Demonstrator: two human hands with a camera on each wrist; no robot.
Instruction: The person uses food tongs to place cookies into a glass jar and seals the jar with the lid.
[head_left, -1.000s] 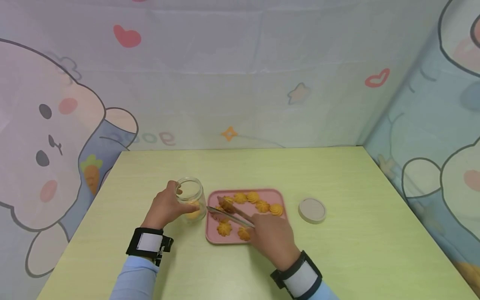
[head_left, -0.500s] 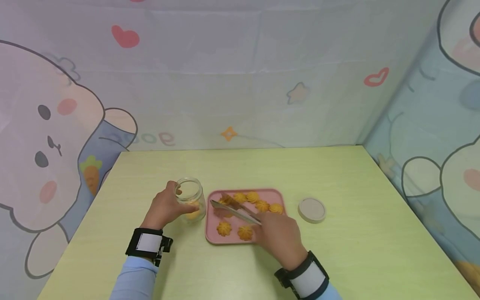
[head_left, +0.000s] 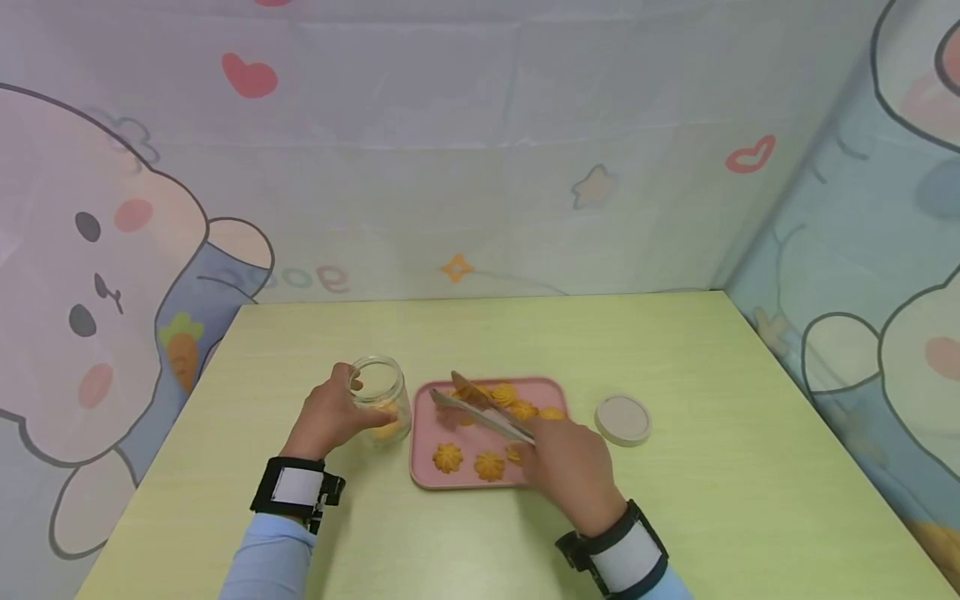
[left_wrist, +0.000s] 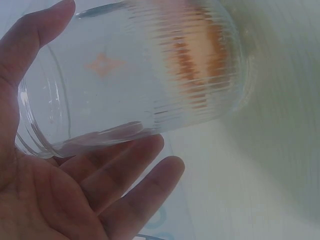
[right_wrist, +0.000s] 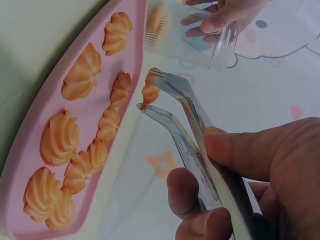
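My left hand (head_left: pixel 330 414) holds a clear glass jar (head_left: pixel 397 392) upright on the table, thumb on one side and fingers on the other. The jar has no lid on it, and a yellow-orange piped cookie (left_wrist: pixel 200 50) lies at its bottom. My right hand (head_left: pixel 572 468) grips metal tongs (head_left: pixel 487 417) above the pink tray (head_left: pixel 426 481). In the right wrist view a small swirled cookie (right_wrist: pixel 150 90) shows between the tong tips, apart from the tray. Several cookies (right_wrist: pixel 60 137) lie on the tray, partly hidden by the tongs and right hand in the head view.
A round pale lid (head_left: pixel 623 419) lies flat to the right of the tray. All of it stands on a light yellow-green table (head_left: pixel 322 333). A printed cloth backdrop (head_left: pixel 480 167) rises behind the table's far edge.
My right hand and the tongs have moved a little right and up from the tray's left side. The front cookies are less covered. The left hand and jar have stayed put.
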